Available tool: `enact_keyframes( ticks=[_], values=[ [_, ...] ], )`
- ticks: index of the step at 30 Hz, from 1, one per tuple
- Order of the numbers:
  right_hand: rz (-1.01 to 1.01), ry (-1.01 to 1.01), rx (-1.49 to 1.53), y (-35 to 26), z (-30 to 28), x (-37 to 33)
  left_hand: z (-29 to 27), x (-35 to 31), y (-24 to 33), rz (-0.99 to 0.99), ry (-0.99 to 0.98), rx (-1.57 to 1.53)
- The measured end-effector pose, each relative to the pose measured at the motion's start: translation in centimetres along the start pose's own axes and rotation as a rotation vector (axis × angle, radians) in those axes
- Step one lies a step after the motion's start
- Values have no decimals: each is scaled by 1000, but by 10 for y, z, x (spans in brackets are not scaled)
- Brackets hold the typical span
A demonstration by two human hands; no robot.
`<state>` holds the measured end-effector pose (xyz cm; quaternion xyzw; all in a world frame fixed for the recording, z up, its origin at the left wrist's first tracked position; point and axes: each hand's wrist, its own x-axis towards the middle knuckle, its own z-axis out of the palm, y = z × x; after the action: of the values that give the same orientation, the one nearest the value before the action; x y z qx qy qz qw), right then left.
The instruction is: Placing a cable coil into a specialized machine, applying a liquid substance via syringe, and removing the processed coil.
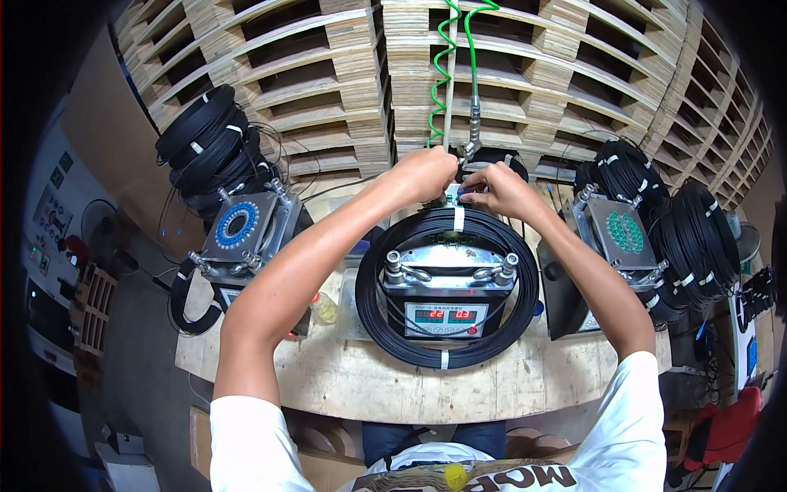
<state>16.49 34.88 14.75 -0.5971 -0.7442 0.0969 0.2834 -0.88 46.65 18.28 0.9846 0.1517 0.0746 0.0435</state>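
Observation:
My left hand (pixel 430 174) and my right hand (pixel 498 189) meet beyond the far rim of a coil of thin black cable (pixel 531 287). Both have their fingers curled in, close to a small pale and blue piece (pixel 453 195); what each one pinches is too small to make out. The coil is tied with white bands and lies around a metal device (pixel 447 279) with a clamped top plate. On the device's front, a panel (pixel 447 320) glows with red digits. A metal air fitting (pixel 475 127) on a green hose hangs just above my hands.
Similar clamped devices stand left, with a blue ring of connectors (pixel 235 225), and right, with green connectors (pixel 625 233). Black cable coils are stacked at the left (pixel 209 143) and right (pixel 693 242). A small jar (pixel 325 308) stands on the wooden table (pixel 393 389). Wooden pallets (pixel 533 66) rise behind.

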Motion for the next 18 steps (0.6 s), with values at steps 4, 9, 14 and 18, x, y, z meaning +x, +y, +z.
enact_keyframes(
  ticks=[4, 9, 14, 18],
  values=[
    [36, -38, -54, -3, 1, 3, -5, 1, -8, 12, -147, -63],
    [113, -108, 11, -2, -4, 3, -12, -2, -1, 33, -145, 11],
    [166, -131, 319, 40, -47, 14, -13, 17, -31, 58, -357, -330],
    [301, -194, -73, 52, -65, 43, 5, 33, -55, 25, -474, -329]
  ],
)
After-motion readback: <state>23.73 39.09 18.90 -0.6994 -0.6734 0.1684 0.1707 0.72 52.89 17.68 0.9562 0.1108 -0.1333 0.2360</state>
